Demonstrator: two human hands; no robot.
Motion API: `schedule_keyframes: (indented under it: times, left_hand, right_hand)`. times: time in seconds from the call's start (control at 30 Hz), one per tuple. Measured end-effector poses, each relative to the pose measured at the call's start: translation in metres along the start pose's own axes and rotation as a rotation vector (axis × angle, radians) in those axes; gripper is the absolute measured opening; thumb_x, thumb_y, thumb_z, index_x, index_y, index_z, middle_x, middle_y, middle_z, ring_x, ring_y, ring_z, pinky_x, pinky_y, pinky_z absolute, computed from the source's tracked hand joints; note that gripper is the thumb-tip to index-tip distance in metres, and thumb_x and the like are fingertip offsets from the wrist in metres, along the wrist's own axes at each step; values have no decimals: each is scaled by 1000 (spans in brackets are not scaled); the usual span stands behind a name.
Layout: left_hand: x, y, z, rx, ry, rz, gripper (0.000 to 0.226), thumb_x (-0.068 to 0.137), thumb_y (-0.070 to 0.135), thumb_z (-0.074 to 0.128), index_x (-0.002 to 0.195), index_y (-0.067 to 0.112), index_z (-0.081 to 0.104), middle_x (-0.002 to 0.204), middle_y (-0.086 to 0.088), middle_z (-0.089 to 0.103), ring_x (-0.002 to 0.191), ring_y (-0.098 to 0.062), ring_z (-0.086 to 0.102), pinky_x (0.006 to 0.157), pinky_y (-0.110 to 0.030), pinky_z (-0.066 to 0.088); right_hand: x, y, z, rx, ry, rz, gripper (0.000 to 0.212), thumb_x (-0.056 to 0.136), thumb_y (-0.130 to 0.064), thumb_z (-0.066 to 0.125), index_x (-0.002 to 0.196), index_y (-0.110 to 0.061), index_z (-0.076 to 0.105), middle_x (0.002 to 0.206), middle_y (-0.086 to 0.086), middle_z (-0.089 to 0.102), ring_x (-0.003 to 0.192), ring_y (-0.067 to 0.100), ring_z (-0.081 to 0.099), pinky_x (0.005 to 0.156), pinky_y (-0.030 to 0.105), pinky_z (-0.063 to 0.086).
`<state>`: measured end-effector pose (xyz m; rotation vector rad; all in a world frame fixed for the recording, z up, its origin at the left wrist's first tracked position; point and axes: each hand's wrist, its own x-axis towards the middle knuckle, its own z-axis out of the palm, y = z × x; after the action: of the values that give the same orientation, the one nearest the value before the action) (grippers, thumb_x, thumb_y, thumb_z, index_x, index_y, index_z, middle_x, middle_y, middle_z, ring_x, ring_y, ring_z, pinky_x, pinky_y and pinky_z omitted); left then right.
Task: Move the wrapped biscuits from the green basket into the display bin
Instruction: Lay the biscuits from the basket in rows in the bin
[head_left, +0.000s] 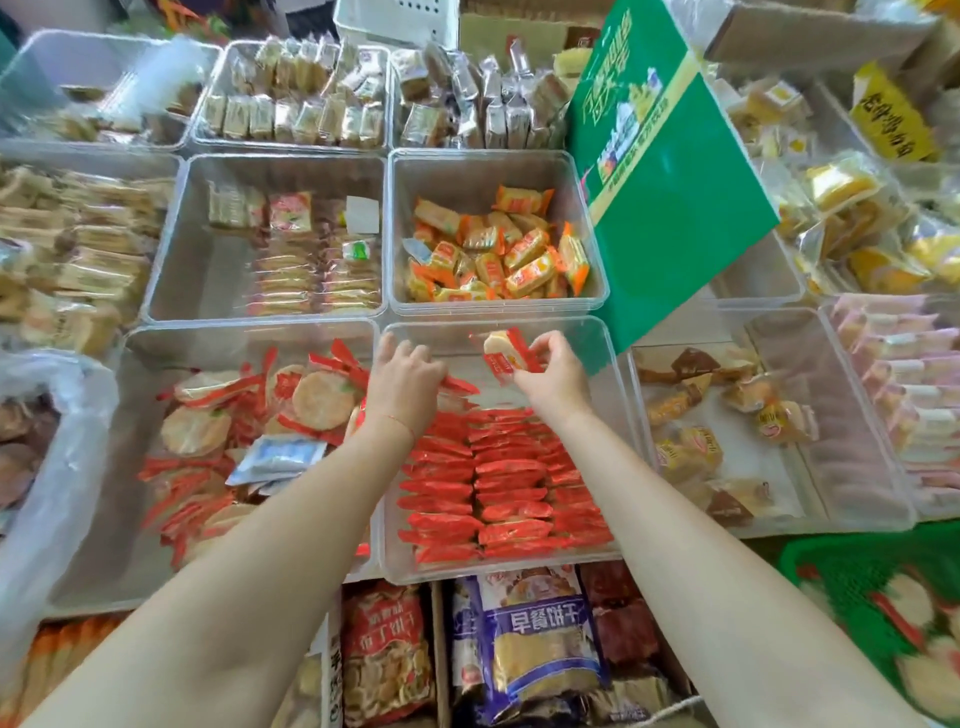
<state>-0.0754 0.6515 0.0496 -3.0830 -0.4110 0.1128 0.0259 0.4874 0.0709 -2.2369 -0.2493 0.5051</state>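
A clear plastic display bin (605, 343) sits at the centre, its near half packed with rows of red-wrapped biscuits (498, 483). My right hand (550, 379) pinches a red-and-white wrapped biscuit (506, 356) over the bin's far, bare part. My left hand (402, 382) reaches into the bin's far left corner, fingers curled down on a red wrapper (460, 385) at the end of the rows. The green basket (831, 566) is at the lower right edge, holding several more round biscuits (909, 603), blurred.
Clear bins surround the display bin: loose round biscuits (311, 400) on the left, orange-wrapped snacks (498, 254) behind, pastries (727, 431) on the right. A green carton (675, 208) leans over the back right. Bagged snacks (535, 649) lie below the front edge.
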Motion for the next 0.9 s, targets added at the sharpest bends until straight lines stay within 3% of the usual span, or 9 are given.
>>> schedule_keyframes:
  times: [0.13, 0.2, 0.27, 0.37, 0.5, 0.63, 0.73, 0.8, 0.9]
  left_hand:
    - [6, 3, 6, 130, -188, -9, 32, 90, 11, 43, 102, 24, 70, 98, 0, 69, 117, -26, 49, 119, -55, -3]
    - [8, -3, 10, 83, -180, 50, 32, 87, 16, 47, 112, 23, 66, 107, -1, 68, 123, -27, 47, 119, -54, -7]
    - [3, -15, 16, 41, -119, 78, 41, 83, 23, 51, 122, 19, 61, 125, -7, 60, 132, -29, 39, 121, -50, -1]
    - [-9, -24, 20, -116, -4, -26, 48, 86, 23, 48, 133, 16, 52, 138, -7, 51, 138, -28, 33, 119, -48, 10]
    - [-8, -23, 20, -290, 47, -80, 58, 80, 25, 43, 137, 16, 49, 139, -5, 51, 135, -27, 36, 116, -47, 22]
    - [-9, -27, 20, -364, 110, -83, 55, 78, 21, 45, 132, 17, 53, 135, -3, 55, 132, -26, 40, 111, -45, 28]
    - [-9, -26, 22, -374, 135, -83, 53, 77, 18, 48, 129, 17, 55, 131, -2, 57, 129, -26, 42, 109, -45, 31]
    - [-7, -27, 22, -384, 132, -87, 53, 76, 20, 48, 128, 18, 56, 130, 0, 58, 128, -25, 42, 108, -46, 32]
    - [-8, -27, 21, -395, 113, -86, 55, 73, 22, 47, 127, 18, 57, 129, 1, 58, 128, -25, 42, 108, -47, 32]
  right_hand:
    - [10, 6, 18, -97, -76, -53, 23, 87, -20, 68, 107, -23, 57, 97, -8, 63, 89, 16, 60, 71, 27, 43]
    - [15, 7, 29, -140, -115, -61, 27, 89, -16, 64, 115, -26, 62, 104, -8, 66, 95, 16, 60, 73, 24, 41]
    - [20, 5, 42, -161, -166, -62, 34, 89, -11, 60, 118, -28, 65, 110, -6, 68, 100, 17, 61, 76, 23, 42]
    - [25, -2, 63, -251, -282, -105, 40, 87, -11, 57, 122, -29, 66, 120, -4, 68, 111, 19, 60, 82, 22, 42]
    - [33, -9, 85, -467, -465, -146, 50, 91, -12, 51, 138, -29, 54, 135, 4, 61, 126, 24, 53, 96, 28, 42]
    - [42, -9, 90, -532, -538, -103, 58, 93, -8, 41, 145, -32, 44, 144, 5, 52, 131, 27, 49, 103, 33, 40]
    - [50, -12, 90, -594, -611, -95, 53, 92, -12, 42, 141, -30, 49, 140, 7, 56, 126, 28, 53, 98, 33, 44]
    - [54, -21, 88, -661, -695, -108, 41, 92, -18, 46, 130, -24, 59, 127, 8, 64, 113, 28, 59, 85, 31, 47]
    - [55, -30, 91, -740, -747, -129, 34, 93, -21, 45, 123, -19, 62, 119, 10, 65, 108, 28, 60, 76, 28, 41]
